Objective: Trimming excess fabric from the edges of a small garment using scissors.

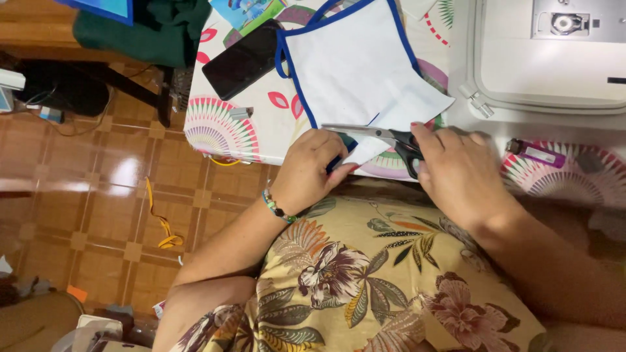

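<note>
Now, cutting: underway, unfinished.
Right hand (460, 173): fingers gripping scissors (381, 138), blades parted.
Left hand (313, 169): fingertips pinching white cloth (355, 62), blue trim beside them.

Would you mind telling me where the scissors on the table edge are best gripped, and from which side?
Grip the scissors by the black handle loops, coming from the right, where the right hand already lies on them. The blades point left, toward the left hand, across the white cloth, so that end is best avoided.
</note>
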